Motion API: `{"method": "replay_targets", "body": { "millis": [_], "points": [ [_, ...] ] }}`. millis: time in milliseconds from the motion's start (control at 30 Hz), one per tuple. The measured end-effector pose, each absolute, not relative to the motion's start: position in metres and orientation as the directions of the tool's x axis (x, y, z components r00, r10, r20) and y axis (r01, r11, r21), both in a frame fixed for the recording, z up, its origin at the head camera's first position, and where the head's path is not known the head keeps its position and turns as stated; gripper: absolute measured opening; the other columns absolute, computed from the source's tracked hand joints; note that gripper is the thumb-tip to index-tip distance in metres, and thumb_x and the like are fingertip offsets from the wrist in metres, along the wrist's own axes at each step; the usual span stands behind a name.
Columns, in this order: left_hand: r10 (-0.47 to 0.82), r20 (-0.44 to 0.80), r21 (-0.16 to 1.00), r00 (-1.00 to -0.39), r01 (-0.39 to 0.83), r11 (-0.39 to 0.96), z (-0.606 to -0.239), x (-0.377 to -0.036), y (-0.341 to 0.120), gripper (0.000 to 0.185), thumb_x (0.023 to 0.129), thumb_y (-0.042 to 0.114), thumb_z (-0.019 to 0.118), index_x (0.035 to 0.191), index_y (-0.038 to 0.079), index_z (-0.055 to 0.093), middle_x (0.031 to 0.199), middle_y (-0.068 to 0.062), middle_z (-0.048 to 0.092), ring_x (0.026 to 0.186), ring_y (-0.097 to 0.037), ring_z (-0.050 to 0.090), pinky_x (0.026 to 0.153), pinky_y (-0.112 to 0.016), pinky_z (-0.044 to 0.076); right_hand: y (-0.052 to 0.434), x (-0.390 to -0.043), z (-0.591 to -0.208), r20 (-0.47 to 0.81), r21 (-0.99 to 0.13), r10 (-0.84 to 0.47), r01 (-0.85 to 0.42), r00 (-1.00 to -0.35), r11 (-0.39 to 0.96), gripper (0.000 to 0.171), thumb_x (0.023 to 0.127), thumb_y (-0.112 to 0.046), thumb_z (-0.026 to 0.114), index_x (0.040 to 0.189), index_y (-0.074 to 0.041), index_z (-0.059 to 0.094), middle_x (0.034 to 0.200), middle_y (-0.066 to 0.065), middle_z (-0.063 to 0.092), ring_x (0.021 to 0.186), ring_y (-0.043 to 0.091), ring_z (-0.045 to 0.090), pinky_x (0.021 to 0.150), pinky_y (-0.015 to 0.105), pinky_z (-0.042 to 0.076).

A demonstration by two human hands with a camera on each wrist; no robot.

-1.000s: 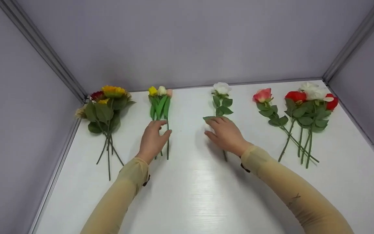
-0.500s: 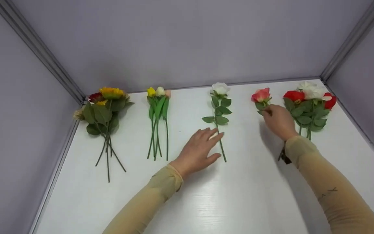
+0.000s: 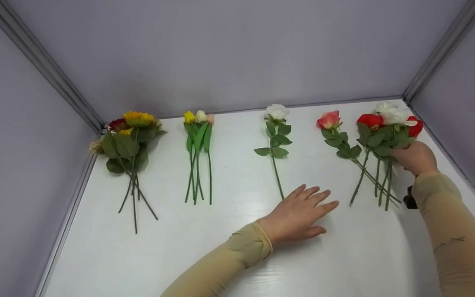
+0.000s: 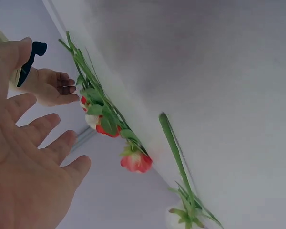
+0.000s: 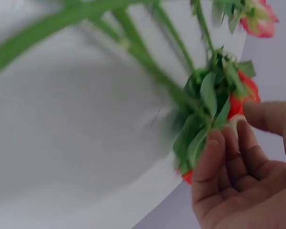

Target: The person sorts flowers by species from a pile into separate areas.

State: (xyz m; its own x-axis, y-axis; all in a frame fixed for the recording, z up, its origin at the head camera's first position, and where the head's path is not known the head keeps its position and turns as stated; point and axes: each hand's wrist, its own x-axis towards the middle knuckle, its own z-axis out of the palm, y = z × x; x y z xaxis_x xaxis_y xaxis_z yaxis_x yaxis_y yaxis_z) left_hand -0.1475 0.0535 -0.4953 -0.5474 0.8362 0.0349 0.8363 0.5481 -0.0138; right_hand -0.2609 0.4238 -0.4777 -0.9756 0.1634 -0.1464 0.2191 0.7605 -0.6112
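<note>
The bunch of red and white roses (image 3: 390, 128) lies at the far right of the white table (image 3: 229, 255), heads toward the back wall. The right hand (image 3: 415, 157) is at its leaves, fingers curled in among the foliage; the right wrist view is blurred, so whether they pinch a stem or only brush the leaves I cannot tell. The left hand (image 3: 299, 214) lies flat on the table with fingers spread, holding nothing, just near of the single white rose (image 3: 277, 136) and well apart from the right hand.

The risks, as I judge them: the bunch's stems cross those of the pink rose (image 3: 329, 120) just to its left, so lifting or dragging the bunch could snag that rose and pull it out of line. A hold on leaves alone might slip, or let a stem drop out. The bunch also lies close to the table's right edge, where a push outward could send a bloom against the wall.

Counted from right to left: one rose bunch with two red heads and what looks like two white, one pink rose, one white rose, three tulips (image 3: 198, 136) in yellow, white and pink, and one sunflower bunch (image 3: 128, 138) at the far left.
</note>
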Motion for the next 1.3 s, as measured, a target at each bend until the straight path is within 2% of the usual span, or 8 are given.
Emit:
{"method": "replay_targets", "body": {
  "millis": [100, 167, 367, 600, 767, 1000, 1167, 1300],
  "points": [
    [0.847, 0.024, -0.035, -0.532, 0.846, 0.532, -0.498, -0.143, 0.068, 0.072, 0.100, 0.058, 0.057, 0.162, 0.031, 0.030, 0.166, 0.001, 0.030, 0.151, -0.021, 0.027, 0.124, -0.042, 0.020, 0.429, -0.258, -0.480, -0.287, -0.657, 0.148, 0.307, -0.946, 0.689, 0.039, 0.096, -0.031, 0.063, 0.102, 0.007, 0.059, 0.080, 0.007, 0.066, 0.074, 0.020, 0.065, 0.066, 0.035, 0.057],
    [0.853, 0.017, -0.045, -0.521, 0.852, 0.521, -0.498, -0.140, 0.077, 0.072, 0.100, 0.058, 0.056, 0.162, 0.032, 0.030, 0.166, 0.002, 0.030, 0.151, -0.019, 0.027, 0.123, -0.041, 0.020, 0.430, -0.258, -0.482, -0.335, -0.678, 0.153, 0.350, -0.930, 0.646, 0.042, 0.095, -0.032, 0.066, 0.106, 0.008, 0.058, 0.080, 0.005, 0.067, 0.075, 0.018, 0.066, 0.068, 0.033, 0.059],
    [0.872, 0.008, -0.047, -0.490, 0.871, 0.489, -0.499, -0.136, 0.093, 0.071, 0.101, 0.059, 0.054, 0.162, 0.033, 0.029, 0.165, 0.003, 0.032, 0.151, -0.017, 0.027, 0.122, -0.040, 0.022, 0.427, -0.257, -0.488, -0.356, -0.704, 0.172, 0.385, -0.918, 0.597, 0.040, 0.092, -0.027, 0.071, 0.106, 0.008, 0.059, 0.074, 0.001, 0.067, 0.071, 0.015, 0.067, 0.065, 0.031, 0.058],
    [0.874, -0.001, -0.030, -0.486, 0.873, 0.486, -0.502, -0.135, 0.093, 0.070, 0.101, 0.059, 0.054, 0.162, 0.032, 0.030, 0.165, 0.004, 0.031, 0.151, -0.017, 0.026, 0.122, -0.039, 0.022, 0.429, -0.256, -0.491, -0.369, -0.729, 0.176, 0.402, -0.913, 0.554, 0.036, 0.091, -0.019, 0.071, 0.109, 0.009, 0.059, 0.075, -0.001, 0.069, 0.070, 0.011, 0.068, 0.067, 0.029, 0.058],
    [0.871, 0.005, -0.009, -0.492, 0.871, 0.492, -0.505, -0.136, 0.090, 0.069, 0.102, 0.058, 0.054, 0.162, 0.031, 0.031, 0.165, 0.003, 0.031, 0.151, -0.017, 0.027, 0.122, -0.039, 0.022, 0.432, -0.255, -0.488, -0.361, -0.752, 0.184, 0.402, -0.914, 0.522, 0.034, 0.091, -0.019, 0.070, 0.109, 0.007, 0.057, 0.075, -0.001, 0.068, 0.070, 0.011, 0.068, 0.067, 0.029, 0.059],
    [0.868, 0.013, 0.008, -0.496, 0.868, 0.496, -0.504, -0.137, 0.087, 0.068, 0.102, 0.056, 0.054, 0.161, 0.030, 0.032, 0.164, 0.003, 0.032, 0.150, -0.017, 0.028, 0.122, -0.039, 0.023, 0.431, -0.252, -0.474, -0.279, -0.778, 0.184, 0.335, -0.942, 0.532, 0.025, 0.091, -0.019, 0.068, 0.100, 0.005, 0.063, 0.070, -0.002, 0.069, 0.068, 0.012, 0.069, 0.067, 0.030, 0.059],
    [0.867, 0.017, 0.020, -0.497, 0.867, 0.497, -0.505, -0.137, 0.086, 0.067, 0.102, 0.055, 0.055, 0.161, 0.030, 0.034, 0.164, 0.002, 0.033, 0.149, -0.018, 0.030, 0.122, -0.039, 0.024, 0.432, -0.247, -0.466, -0.221, -0.745, 0.205, 0.301, -0.953, 0.596, 0.030, 0.094, -0.023, 0.064, 0.101, 0.007, 0.065, 0.070, -0.002, 0.069, 0.066, 0.011, 0.068, 0.065, 0.028, 0.057],
    [0.868, 0.015, 0.035, -0.497, 0.868, 0.496, -0.505, -0.137, 0.085, 0.067, 0.102, 0.054, 0.055, 0.161, 0.030, 0.034, 0.164, 0.002, 0.033, 0.149, -0.019, 0.030, 0.122, -0.039, 0.024, 0.439, -0.245, -0.465, -0.187, -0.688, 0.215, 0.284, -0.958, 0.667, 0.033, 0.095, -0.026, 0.061, 0.091, 0.006, 0.068, 0.068, 0.002, 0.069, 0.065, 0.015, 0.068, 0.061, 0.029, 0.054]
  ]
}}
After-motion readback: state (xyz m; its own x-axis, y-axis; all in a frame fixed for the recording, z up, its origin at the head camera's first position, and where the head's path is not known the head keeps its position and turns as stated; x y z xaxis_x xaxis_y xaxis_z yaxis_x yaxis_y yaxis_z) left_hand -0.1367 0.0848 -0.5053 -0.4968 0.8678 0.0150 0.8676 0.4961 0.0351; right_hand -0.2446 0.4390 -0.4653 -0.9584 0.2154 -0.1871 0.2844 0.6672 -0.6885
